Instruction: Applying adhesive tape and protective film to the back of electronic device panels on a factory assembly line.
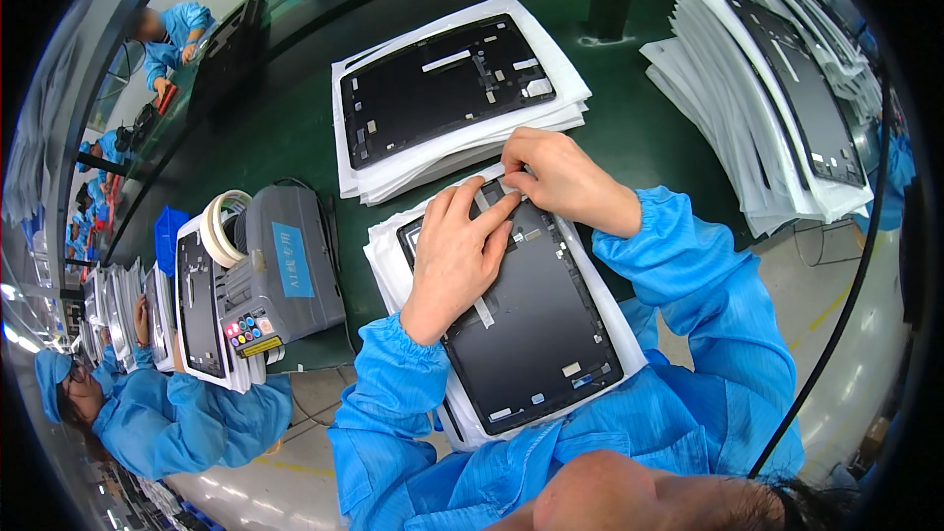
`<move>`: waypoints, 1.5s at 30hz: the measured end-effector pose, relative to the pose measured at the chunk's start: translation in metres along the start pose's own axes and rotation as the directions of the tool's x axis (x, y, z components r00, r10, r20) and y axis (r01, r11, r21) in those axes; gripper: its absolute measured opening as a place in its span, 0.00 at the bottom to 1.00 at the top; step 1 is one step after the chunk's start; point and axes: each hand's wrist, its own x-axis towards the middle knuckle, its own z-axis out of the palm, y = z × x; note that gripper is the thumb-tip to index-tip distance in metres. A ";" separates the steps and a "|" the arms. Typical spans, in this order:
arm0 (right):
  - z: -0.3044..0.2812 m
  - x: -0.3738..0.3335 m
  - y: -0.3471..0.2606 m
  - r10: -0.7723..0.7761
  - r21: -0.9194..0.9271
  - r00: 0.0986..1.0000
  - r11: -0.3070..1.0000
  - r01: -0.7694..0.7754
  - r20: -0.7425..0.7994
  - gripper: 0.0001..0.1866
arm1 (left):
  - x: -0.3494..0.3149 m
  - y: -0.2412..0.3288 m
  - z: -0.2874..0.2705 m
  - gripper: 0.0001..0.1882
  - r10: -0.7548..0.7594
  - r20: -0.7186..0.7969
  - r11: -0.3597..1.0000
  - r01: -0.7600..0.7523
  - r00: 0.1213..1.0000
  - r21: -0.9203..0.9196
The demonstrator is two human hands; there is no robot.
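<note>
A thin black rectangular panel [531, 315], like the back cover of a tablet, lies in front of me on white foam sheets [629, 344]. Small pale patches dot its edges, and a light strip [484, 312] runs along its middle. My left hand [460, 251] rests on the panel's upper left part, fingers spread and partly bent. At the panel's far edge my right hand [565, 177] has its thumb and fingers pinched together. Whatever lies between those fingertips is too small or hidden to name. The two hands' fingertips nearly meet there.
Beyond my hands, another black panel [433, 88] tops a foam-sheet stack [379, 184]. A tall stack of foam sheets [708, 128] with panels stands far right. On the left are a grey tape dispenser [295, 265], tape rolls [224, 228] and a blue bin [169, 236]. A co-worker [187, 423] sits beyond.
</note>
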 end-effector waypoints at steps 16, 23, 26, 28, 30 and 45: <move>-0.011 -0.028 -0.007 -0.266 -0.432 0.963 0.865 0.255 0.034 0.16 | -0.003 -0.002 0.003 0.14 -0.004 -0.033 1.000 0.004 0.999 -0.006; -0.005 -0.031 0.002 -0.270 -0.477 0.962 0.842 0.252 0.033 0.14 | -0.003 -0.001 0.000 0.16 -0.021 -0.045 0.999 0.020 0.999 -0.030; -0.012 -0.036 -0.001 -0.265 -0.530 0.963 0.810 0.249 0.046 0.16 | -0.001 0.001 -0.003 0.18 -0.196 -0.030 0.957 0.185 0.980 -0.222; -0.014 -0.039 -0.007 -0.347 -0.569 0.934 0.754 0.329 0.080 0.18 | 0.000 -0.001 -0.004 0.20 -0.329 -0.025 0.876 0.295 0.944 -0.383; -0.019 -0.043 -0.008 -0.364 -0.558 0.921 0.739 0.377 0.140 0.20 | -0.001 -0.009 -0.010 0.20 -0.267 -0.166 0.952 0.233 0.949 -0.200; -0.024 0.019 -0.006 -0.299 -0.154 0.951 0.939 0.308 0.077 0.08 | -0.009 -0.048 -0.038 0.07 -0.264 -0.224 0.945 0.299 0.938 0.134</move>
